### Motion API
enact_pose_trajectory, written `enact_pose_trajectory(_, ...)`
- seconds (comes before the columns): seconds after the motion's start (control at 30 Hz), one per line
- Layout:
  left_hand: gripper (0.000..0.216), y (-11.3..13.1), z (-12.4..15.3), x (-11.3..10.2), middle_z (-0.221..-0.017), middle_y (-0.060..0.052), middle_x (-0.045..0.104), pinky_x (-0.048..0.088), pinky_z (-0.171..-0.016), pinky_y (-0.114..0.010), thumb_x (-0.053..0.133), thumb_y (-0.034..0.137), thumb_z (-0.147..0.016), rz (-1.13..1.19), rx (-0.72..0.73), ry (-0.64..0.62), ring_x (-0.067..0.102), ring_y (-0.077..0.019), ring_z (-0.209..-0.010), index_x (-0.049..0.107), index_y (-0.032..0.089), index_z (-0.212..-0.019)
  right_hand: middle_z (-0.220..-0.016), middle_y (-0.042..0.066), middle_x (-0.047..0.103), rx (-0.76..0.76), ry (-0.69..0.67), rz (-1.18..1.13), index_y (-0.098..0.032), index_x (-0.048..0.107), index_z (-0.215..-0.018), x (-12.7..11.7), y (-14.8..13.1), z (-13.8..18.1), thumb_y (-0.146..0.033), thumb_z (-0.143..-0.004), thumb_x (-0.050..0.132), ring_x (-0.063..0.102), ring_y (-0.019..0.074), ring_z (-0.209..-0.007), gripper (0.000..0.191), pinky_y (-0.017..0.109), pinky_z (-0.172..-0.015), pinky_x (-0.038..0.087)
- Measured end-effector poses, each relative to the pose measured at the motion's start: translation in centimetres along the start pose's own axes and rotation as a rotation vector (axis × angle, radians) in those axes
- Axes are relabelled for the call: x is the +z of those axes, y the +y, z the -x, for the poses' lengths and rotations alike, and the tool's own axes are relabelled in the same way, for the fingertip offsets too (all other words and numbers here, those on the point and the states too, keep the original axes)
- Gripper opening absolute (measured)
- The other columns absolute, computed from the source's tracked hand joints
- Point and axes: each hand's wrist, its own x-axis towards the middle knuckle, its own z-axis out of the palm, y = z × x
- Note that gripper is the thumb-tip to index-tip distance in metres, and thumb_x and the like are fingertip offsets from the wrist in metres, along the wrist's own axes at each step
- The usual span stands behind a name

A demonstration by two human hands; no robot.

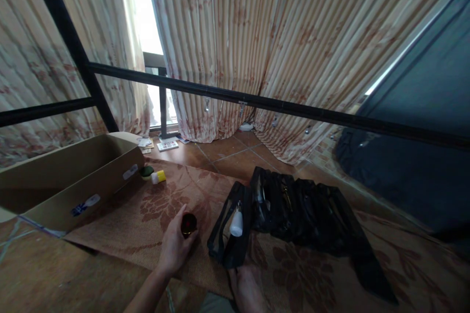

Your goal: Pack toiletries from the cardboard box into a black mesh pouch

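Note:
My left hand (173,245) is closed around a small dark round jar (189,225) with a shiny rim, held above the patterned mat. To its right lies a black hanging organizer (319,220) with several see-through pockets in a row. My right hand (247,283) grips the near edge of its leftmost pocket; some of the fingers are hidden beneath it. A white bottle (237,225) with a narrow metallic top rests in that pocket. Other pockets hold dark items and a gold-coloured one (287,198), too dim to name.
A long open cardboard box (99,186) stands at the left. Beside it are a yellow-and-white container (158,177) and a green-topped one (147,172). A dark metal bar (220,93) crosses ahead, before the curtains (235,34). The patterned mat (165,200) covers the tiled floor.

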Motion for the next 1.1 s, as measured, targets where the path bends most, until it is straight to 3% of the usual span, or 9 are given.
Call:
enact_pose_trajectory(0.23, 0.071, 0.0, 0.2, -0.1, -0.132, -0.006, 0.052, 0.041, -0.102, -0.041, 0.057, 0.023, -0.079, 0.043, 0.029, -0.023, 0.051, -0.0228, -0.121, 0.026, 0.025, -0.142, -0.11, 0.008, 0.067, 0.006, -0.017, 0.005, -0.021, 0.068, -0.11, 0.4, 0.3, -0.2, -0.02, -0.091, 0.043, 0.064, 0.0173, -0.101, 0.031, 0.02, -0.088, 0.047)
enact_pose_trajectory(0.4, 0.071, -0.1, 0.3, 0.1, -0.127, -0.007, 0.054, 0.043, -0.1, -0.041, 0.057, 0.024, -0.08, 0.057, 0.075, 0.027, 0.052, -0.023, -0.117, 0.025, 0.024, -0.143, -0.11, 0.009, 0.068, -0.012, 0.0, 0.046, -0.02, 0.064, -0.117, 1.1, 1.1, -0.2, -0.022, -0.09, 0.045, 0.066, 0.0187, -0.098, 0.034, 0.021, -0.082, 0.051)
enact_pose_trajectory(0.63, 0.066, -0.4, 0.6, 0.2, -0.126, -0.01, 0.054, 0.039, -0.101, -0.047, 0.048, 0.006, -0.074, -0.227, 0.189, 0.178, 0.045, -0.0281, -0.117, 0.038, 0.019, -0.138, -0.115, 0.009, 0.066, -0.146, 0.114, 0.066, -0.022, 0.06, -0.123, 2.3, 2.4, 0.0, -0.025, -0.089, 0.046, 0.066, 0.0218, -0.099, 0.037, 0.025, -0.079, 0.054)
enact_pose_trajectory(0.87, 0.06, 0.5, 0.7, -0.1, -0.134, -0.008, 0.05, 0.038, -0.104, -0.044, 0.048, 0.009, -0.077, -0.277, 0.399, 0.017, 0.04, -0.0277, -0.122, 0.042, 0.019, -0.136, -0.113, 0.009, 0.067, -0.149, 0.076, 0.074, -0.022, 0.062, -0.119, 2.2, 2.5, -0.1, -0.023, -0.088, 0.047, 0.067, 0.0212, -0.097, 0.034, 0.024, -0.078, 0.053)
enact_pose_trajectory(1.1, 0.052, 1.1, 1.3, 0.4, -0.137, -0.008, 0.048, 0.035, -0.107, -0.044, 0.052, 0.022, -0.081, -0.25, 0.466, -0.078, 0.031, -0.0288, -0.133, 0.046, 0.017, -0.133, -0.109, 0.009, 0.068, -0.102, 0.031, 0.018, -0.021, 0.065, -0.113, 1.4, 1.6, -0.3, -0.018, -0.086, 0.047, 0.066, 0.0199, -0.098, 0.032, 0.023, -0.08, 0.051)
